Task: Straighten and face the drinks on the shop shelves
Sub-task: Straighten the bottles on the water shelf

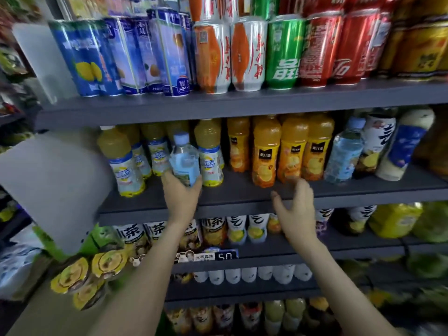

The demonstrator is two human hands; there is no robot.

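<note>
A water bottle [183,161] is gripped by the left hand [180,197] near the front edge of the middle shelf [242,189], among lemon drinks [210,163]. The right hand [295,212] is held spread over the bare strip before the orange juices [265,151].

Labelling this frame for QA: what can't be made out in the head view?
Head view: base of the small water bottle, covered by the left hand holding it.
Head view: upper cans, cut off by the top edge.
Head view: bottom-shelf bottles, blurred and cut by the bottom edge.
Head view: rear juice bottles, hidden by the front row.
Head view: whether the right hand touches the shelf edge; blur.
</note>
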